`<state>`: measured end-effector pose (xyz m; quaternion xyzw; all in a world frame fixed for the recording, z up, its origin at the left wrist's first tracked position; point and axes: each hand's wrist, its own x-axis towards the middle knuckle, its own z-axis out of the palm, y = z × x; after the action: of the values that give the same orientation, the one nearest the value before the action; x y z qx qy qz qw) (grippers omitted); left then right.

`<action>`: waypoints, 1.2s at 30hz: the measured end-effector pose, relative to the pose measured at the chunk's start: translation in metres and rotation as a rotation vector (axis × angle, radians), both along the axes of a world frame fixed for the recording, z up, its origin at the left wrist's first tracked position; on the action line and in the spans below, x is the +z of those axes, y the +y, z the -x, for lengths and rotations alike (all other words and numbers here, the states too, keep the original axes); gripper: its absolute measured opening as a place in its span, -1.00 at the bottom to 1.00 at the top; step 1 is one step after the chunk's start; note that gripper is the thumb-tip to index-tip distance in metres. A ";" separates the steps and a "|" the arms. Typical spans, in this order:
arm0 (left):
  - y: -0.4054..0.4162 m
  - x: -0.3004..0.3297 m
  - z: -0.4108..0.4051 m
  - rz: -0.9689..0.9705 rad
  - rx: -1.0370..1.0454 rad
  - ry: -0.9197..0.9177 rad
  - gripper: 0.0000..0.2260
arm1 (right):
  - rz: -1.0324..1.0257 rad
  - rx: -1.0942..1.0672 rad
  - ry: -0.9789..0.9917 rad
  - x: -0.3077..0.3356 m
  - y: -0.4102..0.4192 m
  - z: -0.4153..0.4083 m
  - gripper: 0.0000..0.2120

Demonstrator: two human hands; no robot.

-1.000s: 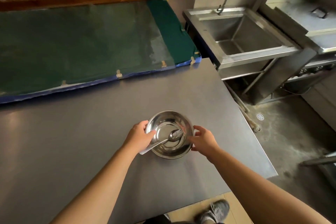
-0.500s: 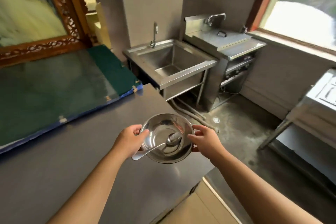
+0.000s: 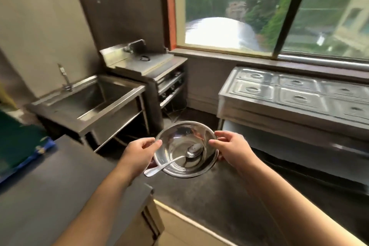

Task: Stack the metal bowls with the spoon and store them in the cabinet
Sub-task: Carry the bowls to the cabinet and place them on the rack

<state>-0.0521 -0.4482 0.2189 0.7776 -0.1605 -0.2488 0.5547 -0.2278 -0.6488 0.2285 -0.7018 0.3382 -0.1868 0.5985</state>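
Note:
The stacked metal bowls (image 3: pixel 179 142) hang in the air past the right corner of the grey table (image 3: pixel 50 195), over the dark floor. A metal spoon (image 3: pixel 180 157) lies inside, its handle sticking out over the rim at the lower left. My left hand (image 3: pixel 139 155) grips the left rim, thumb on top. On the right rim, my right hand (image 3: pixel 232 149) holds the bowls with its thumb over the edge. How many bowls are nested cannot be made out.
A steel sink (image 3: pixel 85 100) stands at the left, and a steel unit (image 3: pixel 147 70) sits in the corner beside it. A steel serving counter with several lidded pans (image 3: pixel 295 94) runs under the window at the right. Dark floor (image 3: pixel 219 195) lies between them.
Both hands lifted the bowls with the spoon off the table and carried them right, beyond its corner. My view swung right from the table toward the window and serving counter.

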 end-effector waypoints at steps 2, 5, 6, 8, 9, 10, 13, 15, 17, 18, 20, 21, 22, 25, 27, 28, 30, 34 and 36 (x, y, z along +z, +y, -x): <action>-0.046 0.004 0.015 0.019 -0.076 0.018 -0.70 | 0.012 -0.089 -0.018 0.004 -0.031 0.030 -0.76; -0.111 0.009 0.034 0.039 -0.201 0.039 -0.74 | 0.023 -0.236 -0.025 0.004 -0.073 0.070 -0.82; -0.138 0.007 0.039 0.037 -0.256 0.046 -0.76 | 0.034 -0.293 -0.025 0.004 -0.089 0.086 -0.83; -0.171 0.007 0.044 0.041 -0.324 0.056 -0.77 | 0.047 -0.359 -0.016 0.004 -0.107 0.105 -0.83; -0.192 0.007 0.048 0.041 -0.370 0.069 -0.77 | 0.049 -0.405 -0.011 0.003 -0.118 0.116 -0.84; -0.214 0.006 0.052 0.043 -0.419 0.077 -0.76 | 0.039 -0.448 -0.008 0.001 -0.130 0.126 -0.85; -0.285 0.003 0.062 0.056 -0.567 0.098 -0.78 | -0.004 -0.602 -0.003 -0.005 -0.167 0.149 -0.82; -0.332 0.002 0.069 0.073 -0.666 0.109 -0.78 | -0.021 -0.701 0.002 -0.009 -0.191 0.162 -0.81; -0.374 0.003 0.076 0.088 -0.752 0.108 -0.79 | -0.034 -0.783 -0.001 -0.009 -0.210 0.173 -0.80; -0.398 0.003 0.080 0.089 -0.803 0.108 -0.79 | -0.035 -0.835 -0.006 -0.009 -0.222 0.177 -0.80; -0.438 0.009 0.087 0.093 -0.891 0.102 -0.78 | -0.039 -0.914 -0.021 -0.008 -0.240 0.186 -0.81; -0.457 0.011 0.091 0.084 -0.948 0.094 -0.76 | -0.038 -0.970 -0.029 -0.006 -0.248 0.190 -0.82; -0.481 0.013 0.098 0.074 -1.024 0.070 -0.74 | -0.031 -1.032 -0.040 -0.005 -0.258 0.198 -0.82; -0.520 0.017 0.112 0.084 -1.120 0.037 -0.68 | -0.035 -1.107 -0.038 -0.002 -0.269 0.211 -0.85; -0.550 0.019 0.128 0.071 -1.195 0.013 -0.65 | -0.028 -1.167 -0.046 -0.001 -0.278 0.225 -0.84; -0.566 0.020 0.139 0.064 -1.228 -0.002 -0.65 | -0.027 -1.206 -0.043 -0.001 -0.281 0.233 -0.82; -0.590 0.021 0.160 0.055 -1.283 -0.026 -0.68 | -0.025 -1.271 -0.055 -0.002 -0.289 0.249 -0.78; -0.635 0.014 0.215 0.029 -1.392 -0.030 -0.87 | -0.023 -1.382 -0.110 -0.007 -0.304 0.291 -0.72; -0.655 0.012 0.247 0.041 -1.424 -0.041 -0.88 | -0.016 -1.413 -0.117 -0.009 -0.313 0.315 -0.69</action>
<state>-0.2987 -1.1031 0.2305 0.4776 -0.6444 -0.5331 0.2690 -0.5427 -0.9614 0.2194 -0.2986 0.6814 -0.5653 0.3564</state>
